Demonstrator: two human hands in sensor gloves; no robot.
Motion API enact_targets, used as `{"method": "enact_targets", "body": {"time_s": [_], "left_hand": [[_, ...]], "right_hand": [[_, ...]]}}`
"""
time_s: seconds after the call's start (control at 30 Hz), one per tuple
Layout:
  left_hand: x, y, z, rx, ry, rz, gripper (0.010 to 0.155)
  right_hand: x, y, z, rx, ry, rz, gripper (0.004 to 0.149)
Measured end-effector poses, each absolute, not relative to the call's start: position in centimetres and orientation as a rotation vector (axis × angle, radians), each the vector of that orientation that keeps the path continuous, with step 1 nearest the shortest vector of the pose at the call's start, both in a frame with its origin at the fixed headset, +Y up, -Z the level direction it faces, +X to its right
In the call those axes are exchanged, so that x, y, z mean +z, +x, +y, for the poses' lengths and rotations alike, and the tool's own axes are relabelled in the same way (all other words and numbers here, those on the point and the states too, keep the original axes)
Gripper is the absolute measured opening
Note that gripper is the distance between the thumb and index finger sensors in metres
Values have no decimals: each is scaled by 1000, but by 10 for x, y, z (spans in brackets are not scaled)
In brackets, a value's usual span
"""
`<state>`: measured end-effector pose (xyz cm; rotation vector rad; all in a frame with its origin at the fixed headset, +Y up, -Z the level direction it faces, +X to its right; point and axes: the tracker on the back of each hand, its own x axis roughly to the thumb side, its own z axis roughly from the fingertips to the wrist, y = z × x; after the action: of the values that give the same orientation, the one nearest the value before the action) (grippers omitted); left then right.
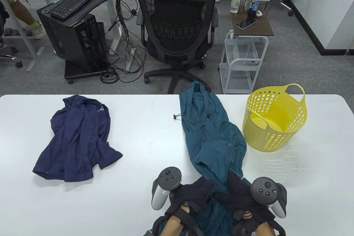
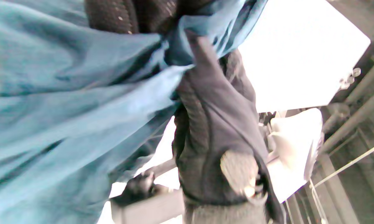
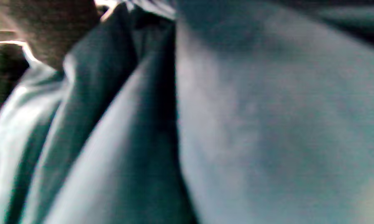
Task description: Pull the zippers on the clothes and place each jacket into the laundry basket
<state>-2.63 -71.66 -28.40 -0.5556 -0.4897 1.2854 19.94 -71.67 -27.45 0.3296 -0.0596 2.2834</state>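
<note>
White table [image 1: 138, 191], smooth and matte, in an office with grey carpet; black mesh office chair [image 1: 177, 34] behind it, a keyboard [image 1: 74, 1] on a black desk far left, a white wire cart [image 1: 242, 63] beside the chair. Yellow perforated plastic laundry basket [image 1: 273, 118] stands upright on the table's right side. Teal jacket [image 1: 211, 136], thin and creased, stretches from the far edge to the near edge, just left of the basket. Navy jacket [image 1: 77, 139] lies crumpled well apart, on the left. Left hand [image 1: 190, 194] and right hand [image 1: 240, 191] both grip the teal jacket's near end, fingers curled into bunched fabric. Wrist views are blurred, mostly teal cloth.
</note>
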Motion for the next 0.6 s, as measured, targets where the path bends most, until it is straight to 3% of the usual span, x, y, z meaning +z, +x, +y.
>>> {"method": "enact_targets", "body": {"time_s": [0.13,0.2,0.27,0.33,0.43,0.5,0.6], "left_hand": [[-280,-37,-699,1113,-345,-399,72],[-275,-48,-684,996,-153,-308,68],[-270,-53,-674,856,17,-266,75],[-269,-52,-667,672,103,-406,99],[-271,-42,-669,583,-37,-664,116],[-266,-40,-670,695,25,-658,117],[-263,-45,-661,599,326,-614,102]], "right_hand": [[-275,203,-716,2253,294,-137,54],[-273,203,-713,2223,312,-157,50],[-270,204,-710,2180,337,-205,48],[-267,200,-703,2072,454,-222,47],[-259,188,-694,1903,588,-211,46],[-252,179,-690,1879,619,-211,45],[-247,177,-684,1947,645,-252,45]]}}
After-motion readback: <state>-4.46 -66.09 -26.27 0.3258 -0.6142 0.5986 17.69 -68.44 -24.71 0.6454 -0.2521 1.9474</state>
